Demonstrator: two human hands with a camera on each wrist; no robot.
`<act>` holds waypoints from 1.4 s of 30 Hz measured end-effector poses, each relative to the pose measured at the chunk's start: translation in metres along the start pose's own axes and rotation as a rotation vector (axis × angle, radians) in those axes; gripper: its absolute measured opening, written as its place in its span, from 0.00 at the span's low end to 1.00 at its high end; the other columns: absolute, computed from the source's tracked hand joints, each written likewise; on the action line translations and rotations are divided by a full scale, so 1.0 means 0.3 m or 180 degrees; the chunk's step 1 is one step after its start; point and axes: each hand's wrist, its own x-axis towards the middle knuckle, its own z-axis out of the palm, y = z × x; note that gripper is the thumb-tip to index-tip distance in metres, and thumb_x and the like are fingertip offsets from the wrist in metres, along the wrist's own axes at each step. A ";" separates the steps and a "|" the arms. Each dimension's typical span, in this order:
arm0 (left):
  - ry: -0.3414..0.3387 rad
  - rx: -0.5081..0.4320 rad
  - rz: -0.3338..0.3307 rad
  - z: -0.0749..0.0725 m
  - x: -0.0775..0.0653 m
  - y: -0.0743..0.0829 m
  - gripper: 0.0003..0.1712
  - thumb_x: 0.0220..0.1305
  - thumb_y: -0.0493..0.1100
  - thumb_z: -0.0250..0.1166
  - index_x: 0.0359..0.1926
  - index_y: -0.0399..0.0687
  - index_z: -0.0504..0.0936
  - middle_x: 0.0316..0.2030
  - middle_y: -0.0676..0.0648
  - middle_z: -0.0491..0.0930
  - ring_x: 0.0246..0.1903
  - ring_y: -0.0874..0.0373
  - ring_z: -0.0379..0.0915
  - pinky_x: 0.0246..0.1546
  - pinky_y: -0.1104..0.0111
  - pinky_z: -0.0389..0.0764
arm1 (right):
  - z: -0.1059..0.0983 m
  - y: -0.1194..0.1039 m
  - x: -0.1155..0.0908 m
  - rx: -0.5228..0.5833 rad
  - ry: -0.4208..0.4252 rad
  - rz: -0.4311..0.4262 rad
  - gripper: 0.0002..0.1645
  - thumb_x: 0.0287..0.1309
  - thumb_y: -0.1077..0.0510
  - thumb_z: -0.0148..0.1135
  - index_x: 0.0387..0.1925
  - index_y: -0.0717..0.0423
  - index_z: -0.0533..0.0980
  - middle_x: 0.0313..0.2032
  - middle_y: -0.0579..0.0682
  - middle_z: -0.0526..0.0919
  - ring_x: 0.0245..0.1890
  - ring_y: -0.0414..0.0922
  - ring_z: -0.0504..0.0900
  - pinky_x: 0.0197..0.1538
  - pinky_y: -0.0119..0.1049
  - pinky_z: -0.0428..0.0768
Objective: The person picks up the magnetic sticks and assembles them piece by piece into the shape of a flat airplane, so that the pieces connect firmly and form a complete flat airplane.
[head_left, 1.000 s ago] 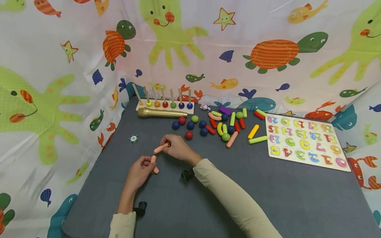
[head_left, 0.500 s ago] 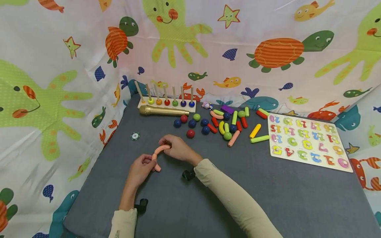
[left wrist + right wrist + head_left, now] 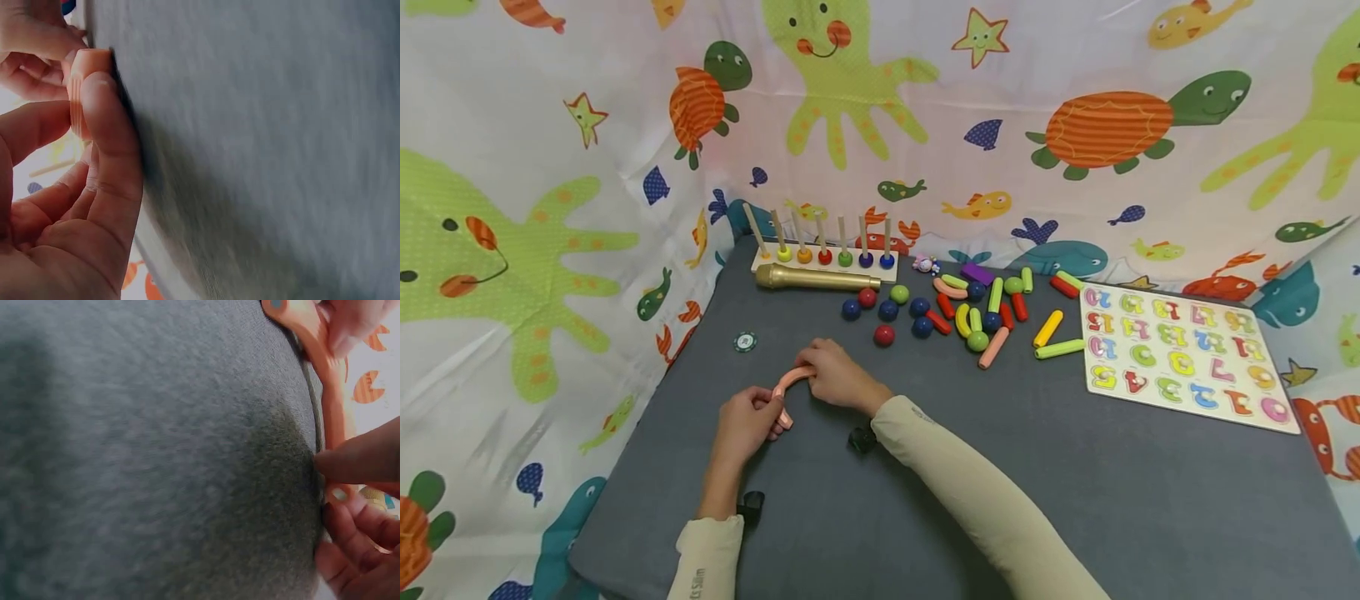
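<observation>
Two peach-coloured curved sticks meet end to end in an arc over the left part of the table. My left hand [image 3: 747, 423] pinches the nearer stick [image 3: 785, 419] close to the join, thumb and finger on either side; in the left wrist view that stick [image 3: 80, 106] shows fine ridges. The farther stick [image 3: 790, 377] bends away to my right hand [image 3: 838, 377], which grips its far end between thumb and fingers. From the right wrist, the farther stick [image 3: 335, 409] lies close along the table surface, and small pale spots mark the stick ends.
A poker chip [image 3: 745, 342] lies left of the hands. Behind them are a gold microphone [image 3: 816, 277], a pegged rack [image 3: 823, 260], a red ball [image 3: 884, 336] and several other balls and coloured sticks. A number puzzle board [image 3: 1187, 358] lies at the right.
The two peach sticks, apart at first, have come together end to end. Both hands have shifted slightly to the left with them, still holding on.
</observation>
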 end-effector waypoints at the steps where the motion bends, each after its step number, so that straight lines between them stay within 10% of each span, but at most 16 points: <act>1: 0.0004 -0.0026 -0.0045 -0.006 -0.001 -0.002 0.16 0.78 0.41 0.62 0.53 0.29 0.82 0.26 0.44 0.85 0.22 0.56 0.83 0.27 0.65 0.83 | 0.001 -0.002 0.006 -0.0086 0.0016 0.0019 0.15 0.68 0.71 0.61 0.51 0.59 0.86 0.46 0.54 0.83 0.45 0.50 0.79 0.55 0.41 0.78; 8: -0.0088 -0.0010 -0.0235 -0.025 0.004 -0.002 0.18 0.79 0.42 0.59 0.59 0.31 0.76 0.29 0.41 0.84 0.22 0.55 0.84 0.26 0.62 0.84 | 0.018 0.003 0.039 -0.0309 0.0112 0.0226 0.04 0.72 0.60 0.69 0.45 0.54 0.86 0.39 0.50 0.81 0.38 0.46 0.77 0.45 0.41 0.76; 16: -0.0259 0.0674 -0.0056 -0.050 0.064 0.036 0.25 0.77 0.45 0.61 0.64 0.29 0.74 0.31 0.40 0.82 0.26 0.51 0.78 0.29 0.59 0.77 | 0.001 0.024 0.020 0.0130 0.0135 0.0277 0.09 0.73 0.62 0.68 0.50 0.58 0.85 0.40 0.52 0.82 0.39 0.46 0.79 0.46 0.40 0.78; 27: -0.0869 0.1169 0.0038 -0.053 0.170 0.061 0.18 0.75 0.42 0.63 0.57 0.37 0.71 0.34 0.39 0.77 0.24 0.48 0.74 0.27 0.58 0.75 | -0.219 0.145 -0.097 0.0667 0.0910 0.0388 0.12 0.72 0.65 0.65 0.53 0.66 0.84 0.44 0.54 0.85 0.42 0.48 0.81 0.49 0.42 0.81; 34: -0.0959 0.0984 0.0136 -0.064 0.175 0.016 0.16 0.76 0.41 0.62 0.56 0.38 0.69 0.31 0.40 0.75 0.19 0.50 0.74 0.23 0.60 0.76 | -0.350 0.294 -0.197 0.0066 0.1716 0.0830 0.10 0.67 0.68 0.63 0.47 0.69 0.84 0.42 0.59 0.86 0.43 0.55 0.82 0.52 0.51 0.80; 42: -0.0909 0.0890 0.0277 -0.056 0.180 0.004 0.16 0.77 0.41 0.61 0.56 0.37 0.69 0.32 0.40 0.74 0.19 0.50 0.74 0.23 0.59 0.77 | -0.418 0.395 -0.255 -0.0790 0.1029 0.1137 0.04 0.62 0.70 0.63 0.37 0.66 0.82 0.33 0.60 0.80 0.42 0.62 0.79 0.60 0.61 0.72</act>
